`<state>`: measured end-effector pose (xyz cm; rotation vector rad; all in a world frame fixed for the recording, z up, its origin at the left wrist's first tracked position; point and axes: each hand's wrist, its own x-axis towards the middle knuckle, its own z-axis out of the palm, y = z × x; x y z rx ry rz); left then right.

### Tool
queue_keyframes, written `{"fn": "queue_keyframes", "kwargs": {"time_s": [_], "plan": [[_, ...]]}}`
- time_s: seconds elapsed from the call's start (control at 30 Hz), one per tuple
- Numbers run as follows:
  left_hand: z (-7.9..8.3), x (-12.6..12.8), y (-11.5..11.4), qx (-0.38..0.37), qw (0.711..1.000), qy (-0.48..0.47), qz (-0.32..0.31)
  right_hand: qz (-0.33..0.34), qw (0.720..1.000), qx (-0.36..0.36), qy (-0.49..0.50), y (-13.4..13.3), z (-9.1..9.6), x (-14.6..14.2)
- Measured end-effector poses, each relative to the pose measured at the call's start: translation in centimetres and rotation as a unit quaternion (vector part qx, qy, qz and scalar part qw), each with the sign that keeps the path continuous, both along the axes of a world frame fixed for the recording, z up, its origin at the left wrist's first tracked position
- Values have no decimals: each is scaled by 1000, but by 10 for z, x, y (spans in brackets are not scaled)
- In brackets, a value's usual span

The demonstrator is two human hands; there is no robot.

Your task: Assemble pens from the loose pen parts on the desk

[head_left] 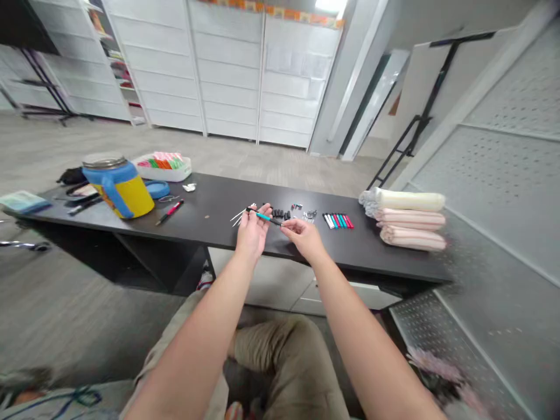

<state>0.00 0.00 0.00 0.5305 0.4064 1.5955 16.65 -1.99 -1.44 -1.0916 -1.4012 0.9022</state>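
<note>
The left hand [252,232] is raised just above the black tabletop [210,228] and holds a teal-and-black pen [263,216] between thumb and fingers, in a narrow grip, with the pen lying nearly level across the top of the hand. The right hand [303,238] is just to its right, with its fingers [286,228] drawn into a narrow pinch at the pen's black end; they look to be at or on that end, but I cannot tell whether they grip it

Just left of the left hand, thin white sticks [238,217] lie splayed on the table. Beyond the gap between the hands sits a short row of small black parts [280,214], and just past the right hand are tiny metal pieces [310,214]. Farther right of the right hand, a neat row of black, white, teal, pink and red pens [338,221] lies side by side, and beyond it, well apart, rolled pale towels [406,219] are stacked at the table's end

Well to the left of the left hand stand a blue-and-yellow jug [118,189] and a white tray of coloured items [161,167], with a red pen [169,212] lying near them. Below both hands are the person's khaki trousers [271,350]
</note>
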Motion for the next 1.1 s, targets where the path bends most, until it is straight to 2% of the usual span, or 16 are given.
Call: {"fn": "queue_keyframes", "kwargs": {"time_s": [0.6,0.83,1.1], "plan": [[2,-1,-2,-12,999,0,33,-26,1000,3,-7,0,-3,7],[1,0,-7,16,999,30,-9,-22,999,-1,-25,1,-1,4],[1,0,-8,24,999,30,-10,-23,992,-9,-120,-6,9,1]]}}
